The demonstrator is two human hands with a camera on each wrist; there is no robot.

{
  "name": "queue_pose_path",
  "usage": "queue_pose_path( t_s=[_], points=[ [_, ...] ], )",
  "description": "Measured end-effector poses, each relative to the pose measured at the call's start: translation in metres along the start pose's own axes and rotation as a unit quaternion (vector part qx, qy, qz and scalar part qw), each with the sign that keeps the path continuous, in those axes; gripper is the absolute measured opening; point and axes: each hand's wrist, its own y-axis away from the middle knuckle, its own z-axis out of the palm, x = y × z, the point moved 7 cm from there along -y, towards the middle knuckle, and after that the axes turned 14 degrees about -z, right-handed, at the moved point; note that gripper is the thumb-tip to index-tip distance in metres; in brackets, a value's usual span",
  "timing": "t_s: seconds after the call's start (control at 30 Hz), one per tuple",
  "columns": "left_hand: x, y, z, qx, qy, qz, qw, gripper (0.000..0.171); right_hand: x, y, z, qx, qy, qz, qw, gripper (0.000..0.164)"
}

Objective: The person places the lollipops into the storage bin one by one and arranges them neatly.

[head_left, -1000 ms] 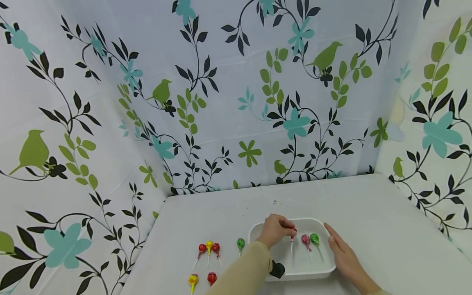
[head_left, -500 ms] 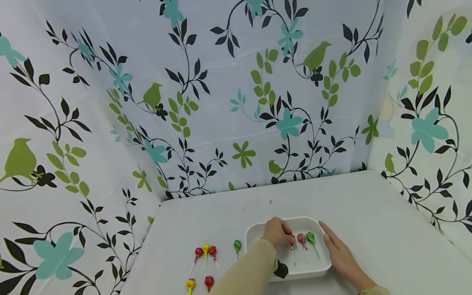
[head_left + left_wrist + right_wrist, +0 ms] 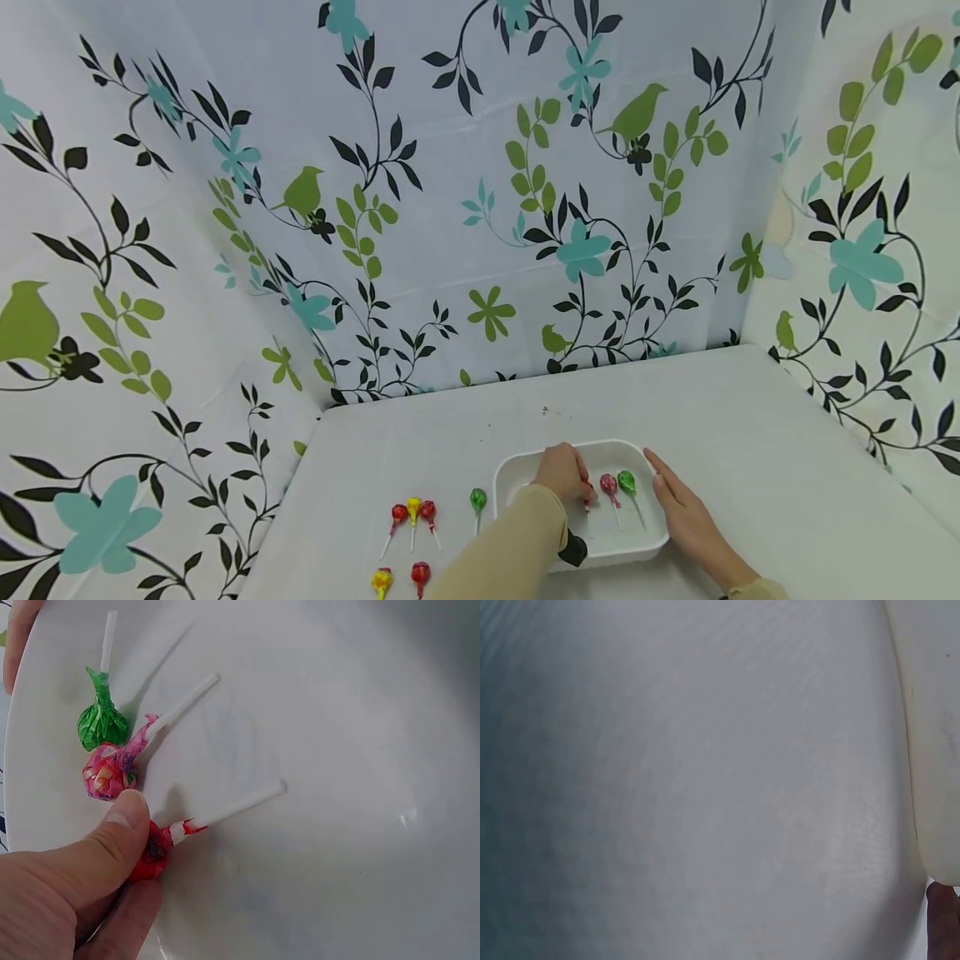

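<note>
My left hand (image 3: pixel 562 473) reaches into a white tray (image 3: pixel 626 540) and pinches the head of a red lollipop (image 3: pixel 154 859) between thumb and fingers. In the left wrist view its white stick points up and to the right, over the tray floor. Beside it in the tray lie a pink lollipop (image 3: pixel 109 776) and a green lollipop (image 3: pixel 101 724). My right hand (image 3: pixel 692 517) lies along the tray's right side with fingers extended. The right wrist view catches only a bit of finger (image 3: pixel 943 922) by the tray's edge (image 3: pixel 937 750).
Left of the tray, on the white table (image 3: pixel 420 450), lies a green lollipop (image 3: pixel 477 500). Farther left are a yellow lollipop (image 3: pixel 413 507) between two red ones, and nearer the front a yellow lollipop (image 3: pixel 382 579) and a red lollipop (image 3: pixel 421 575). Patterned curtains (image 3: pixel 450 208) surround the table.
My left hand has lowered the red lollipop toward the tray floor and slightly nearer me, still gripping it. The right hand stays at the tray's side. The head view has shifted slightly.
</note>
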Motion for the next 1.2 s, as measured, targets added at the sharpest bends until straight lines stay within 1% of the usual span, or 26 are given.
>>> queue_pose_path(
  t_s=[0.1, 0.17, 0.37, 0.47, 0.6, 0.73, 0.83, 0.9, 0.97, 1.0, 1.07, 1.13, 1.2],
  points=[
    [0.001, 0.001, 0.0, 0.007, -0.019, 0.004, 0.9998, 0.026, 0.0, 0.0, 0.0, -0.001, 0.0, 0.007, 1.0, 0.058],
    [0.002, 0.002, -0.001, 0.007, -0.022, 0.003, 0.9997, 0.026, 0.0, -0.001, 0.001, -0.002, 0.0, 0.01, 1.0, 0.058],
    [0.001, 0.006, -0.002, 0.002, -0.012, -0.008, 0.9999, 0.027, 0.0, 0.0, 0.003, -0.002, -0.001, 0.015, 1.0, 0.058],
    [0.002, 0.008, -0.003, 0.006, -0.016, -0.009, 0.9998, 0.027, 0.0, 0.0, 0.003, -0.002, -0.001, 0.014, 1.0, 0.057],
    [0.002, 0.008, -0.004, 0.007, -0.017, -0.02, 0.9996, 0.026, 0.0, 0.0, 0.002, -0.001, 0.001, 0.009, 1.0, 0.058],
    [0.005, 0.007, -0.01, 0.013, -0.026, -0.026, 0.9993, 0.028, 0.001, 0.0, 0.001, 0.0, 0.001, 0.005, 1.0, 0.058],
    [0.011, 0.009, -0.022, 0.028, -0.046, -0.018, 0.9984, 0.029, 0.0, -0.001, 0.0, 0.0, 0.0, 0.002, 1.0, 0.058],
    [0.016, 0.012, -0.034, 0.03, -0.044, -0.012, 0.9985, 0.028, 0.001, -0.001, 0.0, -0.001, 0.0, 0.001, 1.0, 0.059],
    [0.021, 0.016, -0.048, 0.021, -0.025, -0.007, 0.9995, 0.028, 0.002, -0.001, -0.001, -0.002, 0.002, 0.001, 1.0, 0.059],
    [0.022, 0.019, -0.056, 0.016, -0.011, -0.005, 0.9998, 0.028, 0.002, -0.001, -0.001, -0.003, 0.002, 0.002, 1.0, 0.059],
    [0.025, 0.023, -0.072, 0.004, 0.023, 0.007, 0.9997, 0.029, 0.002, -0.001, 0.0, -0.005, 0.001, 0.002, 1.0, 0.059],
    [0.024, 0.026, -0.09, -0.002, 0.053, 0.021, 0.9984, 0.032, 0.002, -0.001, 0.001, -0.008, 0.001, 0.003, 1.0, 0.06],
    [0.02, 0.027, -0.108, -0.001, 0.082, 0.039, 0.9958, 0.034, 0.002, -0.001, 0.003, -0.012, -0.002, 0.006, 1.0, 0.06]
  ],
)
